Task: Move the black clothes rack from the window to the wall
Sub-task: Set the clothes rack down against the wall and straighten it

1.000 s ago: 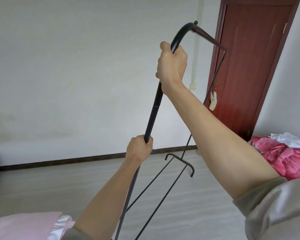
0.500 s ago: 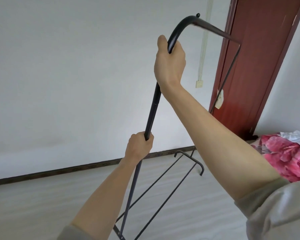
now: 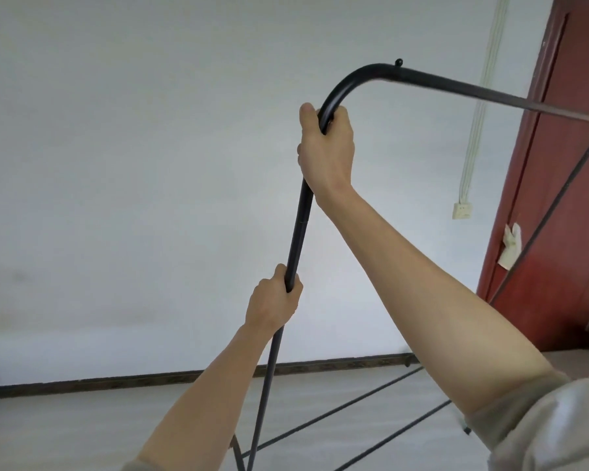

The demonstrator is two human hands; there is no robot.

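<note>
The black clothes rack (image 3: 300, 226) is a thin metal tube frame, held tilted in front of a plain white wall (image 3: 133, 181). Its near upright runs up the middle and bends into a top bar that reaches right toward the door. My right hand (image 3: 325, 154) grips the upright just below the bend. My left hand (image 3: 274, 300) grips the same upright lower down. The far upright slants down in front of the door, and two thin base rails cross above the floor at lower right. The rack's feet are hidden by my arms.
A dark red door (image 3: 558, 198) stands at the right, a white paper scrap hanging on it. A wall socket (image 3: 462, 210) with a white cable sits left of the door. A dark baseboard (image 3: 116, 380) runs along the wall above the pale floor (image 3: 82, 433).
The view has swung left and closer to the wall; the rack's top bar now spreads wider to the right. The pink bedding has dropped out of sight. Both hands keep their grips.
</note>
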